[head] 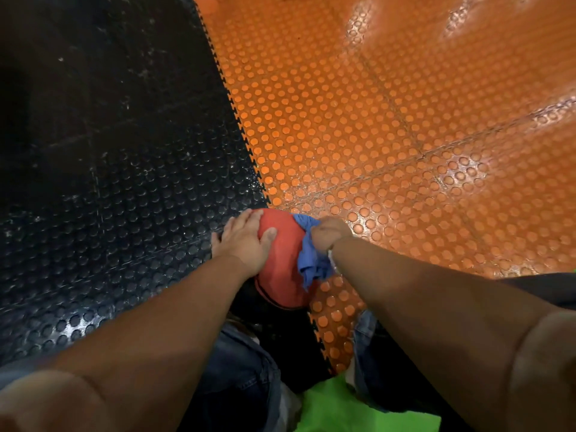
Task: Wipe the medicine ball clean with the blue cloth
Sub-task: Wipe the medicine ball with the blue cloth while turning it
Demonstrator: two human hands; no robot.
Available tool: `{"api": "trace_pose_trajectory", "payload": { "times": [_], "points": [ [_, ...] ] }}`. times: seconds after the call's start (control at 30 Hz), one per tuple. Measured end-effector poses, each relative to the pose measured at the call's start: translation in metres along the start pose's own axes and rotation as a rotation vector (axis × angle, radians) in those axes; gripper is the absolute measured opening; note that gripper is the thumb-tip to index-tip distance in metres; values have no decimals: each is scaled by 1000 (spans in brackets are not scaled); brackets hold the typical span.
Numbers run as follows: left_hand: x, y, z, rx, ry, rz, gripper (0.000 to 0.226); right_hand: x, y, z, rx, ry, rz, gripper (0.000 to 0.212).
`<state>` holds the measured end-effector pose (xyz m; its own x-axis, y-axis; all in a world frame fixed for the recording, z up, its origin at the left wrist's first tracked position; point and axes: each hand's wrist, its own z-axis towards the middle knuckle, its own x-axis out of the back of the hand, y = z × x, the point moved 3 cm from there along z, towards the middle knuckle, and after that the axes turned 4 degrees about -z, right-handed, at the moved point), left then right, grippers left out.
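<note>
A red medicine ball [282, 260] sits on the floor where the black and orange mats meet, just in front of my knees. My left hand [244, 236] lies flat on the ball's left side, fingers spread and thumb over the top. My right hand [330, 232] grips a crumpled blue cloth [313, 260] against the ball's right side. Part of the cloth hangs loose below my wrist. The underside of the ball is hidden.
Studded black rubber mat [124, 198] covers the floor on the left, studded orange mat [389, 135] on the right, joined by a toothed seam. My jeans-clad knees [243, 369] and a green garment [343, 410] are at the bottom edge.
</note>
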<state>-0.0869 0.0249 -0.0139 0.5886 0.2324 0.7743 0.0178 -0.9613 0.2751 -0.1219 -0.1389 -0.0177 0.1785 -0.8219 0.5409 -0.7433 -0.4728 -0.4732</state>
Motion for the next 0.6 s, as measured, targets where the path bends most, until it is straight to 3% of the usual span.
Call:
{"api": "trace_pose_trajectory", "payload": {
  "times": [0.17, 0.33, 0.37, 0.43, 0.53, 0.6],
  "points": [
    [3, -1, -13, 46, -99, 4, 58, 18, 13, 6, -133, -130, -326, 40],
    [-4, -22, -28, 79, 19, -89, 56, -31, 13, -13, -65, -188, -76, 34],
    [-3, -26, -28, 77, 42, -88, 54, -40, 11, -18, -32, -136, -1, 36],
    [0, -33, -26, 75, 115, -133, 47, -47, -1, -32, 240, 31, -84, 47],
    [3, -41, -25, 78, 231, -226, 34, -53, -6, -43, 510, 62, -291, 51],
    [-1, -39, -30, 62, 263, -179, 31, -52, 7, -38, 515, 90, -289, 49]
  ]
}}
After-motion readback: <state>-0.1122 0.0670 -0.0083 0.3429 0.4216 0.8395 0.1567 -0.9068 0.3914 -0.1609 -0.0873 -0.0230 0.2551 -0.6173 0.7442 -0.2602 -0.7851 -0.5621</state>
